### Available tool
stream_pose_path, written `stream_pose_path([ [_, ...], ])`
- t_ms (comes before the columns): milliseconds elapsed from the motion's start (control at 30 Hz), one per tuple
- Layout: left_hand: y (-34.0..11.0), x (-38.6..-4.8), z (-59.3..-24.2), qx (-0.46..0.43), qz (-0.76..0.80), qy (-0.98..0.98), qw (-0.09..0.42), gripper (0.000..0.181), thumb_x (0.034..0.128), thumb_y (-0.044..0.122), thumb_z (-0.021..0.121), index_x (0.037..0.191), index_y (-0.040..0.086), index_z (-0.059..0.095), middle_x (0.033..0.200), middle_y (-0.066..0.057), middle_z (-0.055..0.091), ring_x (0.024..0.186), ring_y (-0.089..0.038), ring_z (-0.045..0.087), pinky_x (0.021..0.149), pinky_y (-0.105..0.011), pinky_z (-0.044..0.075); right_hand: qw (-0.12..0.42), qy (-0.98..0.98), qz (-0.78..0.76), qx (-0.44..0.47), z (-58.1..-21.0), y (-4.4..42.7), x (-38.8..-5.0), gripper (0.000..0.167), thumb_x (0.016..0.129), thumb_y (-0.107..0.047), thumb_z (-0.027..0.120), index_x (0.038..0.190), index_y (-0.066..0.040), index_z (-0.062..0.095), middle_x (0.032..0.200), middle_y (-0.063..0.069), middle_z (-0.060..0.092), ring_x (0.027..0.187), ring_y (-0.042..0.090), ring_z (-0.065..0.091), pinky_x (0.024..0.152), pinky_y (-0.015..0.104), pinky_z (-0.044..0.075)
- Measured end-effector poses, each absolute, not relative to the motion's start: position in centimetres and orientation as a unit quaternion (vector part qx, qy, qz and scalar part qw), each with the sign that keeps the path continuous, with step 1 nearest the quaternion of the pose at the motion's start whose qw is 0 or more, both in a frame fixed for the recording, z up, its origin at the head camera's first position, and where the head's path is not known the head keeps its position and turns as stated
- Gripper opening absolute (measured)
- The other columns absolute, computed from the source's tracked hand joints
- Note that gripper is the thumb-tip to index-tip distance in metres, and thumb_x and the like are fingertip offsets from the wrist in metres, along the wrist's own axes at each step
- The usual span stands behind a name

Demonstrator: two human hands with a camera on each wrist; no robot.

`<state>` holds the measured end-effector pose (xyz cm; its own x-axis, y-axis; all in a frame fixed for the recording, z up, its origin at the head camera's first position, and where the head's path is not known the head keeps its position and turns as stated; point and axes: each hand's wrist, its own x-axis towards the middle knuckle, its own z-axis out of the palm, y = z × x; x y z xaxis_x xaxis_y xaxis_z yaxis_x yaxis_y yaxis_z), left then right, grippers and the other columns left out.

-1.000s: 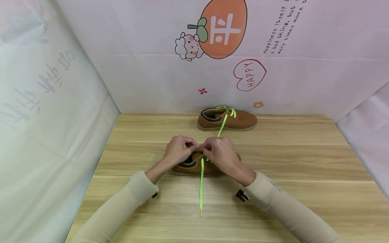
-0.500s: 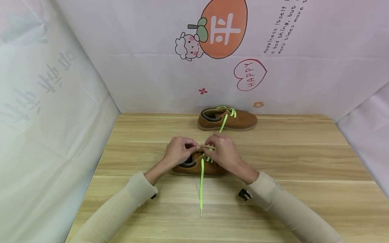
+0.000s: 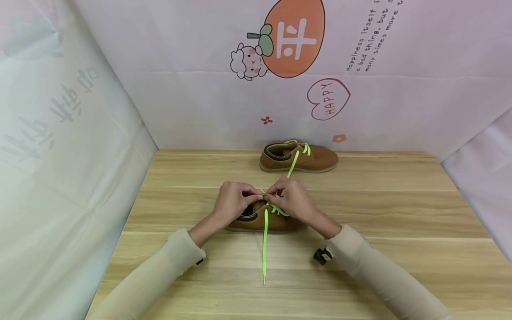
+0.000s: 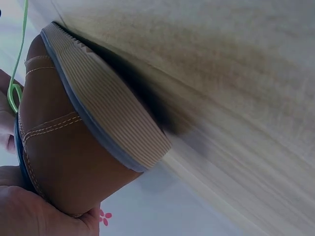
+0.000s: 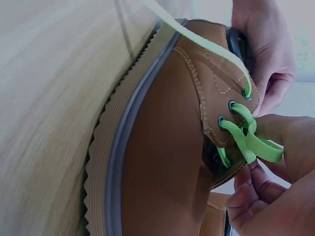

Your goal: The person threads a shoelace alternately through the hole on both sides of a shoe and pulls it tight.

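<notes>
A brown leather shoe (image 3: 256, 224) with bright green laces lies on the table, toe to the right. My left hand (image 3: 232, 202) reaches over its opening, pinching the far upper edge near the eyelets. In the left wrist view the heel of the shoe (image 4: 74, 162) hides most of those fingers. My right hand (image 3: 296, 202) pinches the green shoelace (image 5: 253, 145) beside the far eyelets, thumb and fingers close to the left fingertips. A slack loop bends near the right thumb. The near lace end (image 3: 265, 249) hangs over the shoe's side onto the table.
A second brown shoe (image 3: 324, 160) with green laces stands against the back wall, behind the hands. White printed cloth (image 3: 192, 102) encloses the back and sides of the wooden table (image 3: 380, 213).
My right fingers have shifted slightly at the far eyelets. More slack lace now shows by the right thumb, and a thin lace tip appears between the hands. The left hand stays nearly still.
</notes>
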<state>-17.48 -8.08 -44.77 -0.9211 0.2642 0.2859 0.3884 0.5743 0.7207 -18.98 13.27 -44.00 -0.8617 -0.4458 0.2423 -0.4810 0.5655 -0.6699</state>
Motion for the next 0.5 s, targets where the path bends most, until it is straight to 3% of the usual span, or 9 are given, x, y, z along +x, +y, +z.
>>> stream_pose_path([
  [233, -8.15, -17.27, -44.71, -0.192, -0.413, -0.885, 0.097, 0.005, 0.0852, 0.014, 0.090, 0.085, 0.011, 0.086, 0.085, 0.000, 0.081, 0.080, -0.014, 0.078, 0.076, -0.033, 0.062, -0.049, -0.870, 0.433, 0.230, -43.71, 13.27, -19.15, 0.005, 0.090, -0.008, 0.084, 0.095, -0.007, 0.083, 0.092, 0.002, 0.073, 0.082, 0.014, 0.064, 0.073, 0.029, 0.054],
  [500, -8.18, -17.39, -44.92, -0.194, -0.413, -0.885, 0.096, 0.005, 0.0846, 0.014, 0.090, 0.085, 0.011, 0.086, 0.086, 0.000, 0.081, 0.081, -0.015, 0.079, 0.076, -0.032, 0.062, -0.088, -0.857, 0.458, 0.218, -43.79, 13.25, -19.36, 0.004, 0.091, -0.008, 0.083, 0.095, -0.008, 0.082, 0.095, 0.003, 0.075, 0.087, 0.016, 0.064, 0.079, 0.034, 0.054],
])
